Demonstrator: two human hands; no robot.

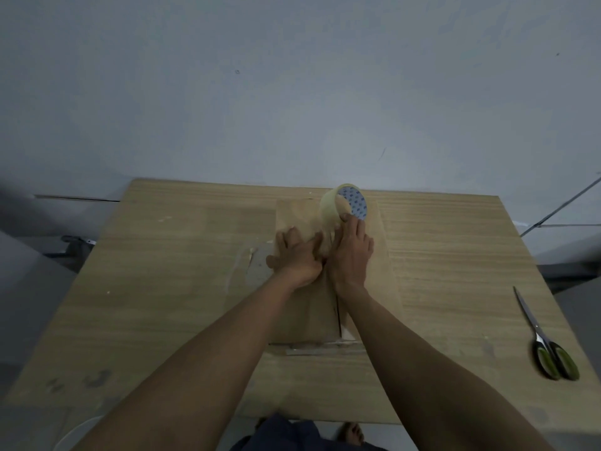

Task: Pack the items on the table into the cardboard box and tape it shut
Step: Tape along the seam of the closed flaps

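Both forearms reach to the closed cardboard box [385, 255] on the table [162, 255]: the left hand [297, 255] presses flat on its flaps, and the right hand [351, 252] grips the tape roll [341, 206] at the far end. Taping seems under way, though the clear strip barely shows; next it needs smoothing down, then cutting with the scissors [546, 340].

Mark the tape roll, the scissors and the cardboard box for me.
tape roll [354, 203], head view, on its printed core.
scissors [546, 362], head view, on a green handle.
cardboard box [380, 271], head view, on its bare top flap.
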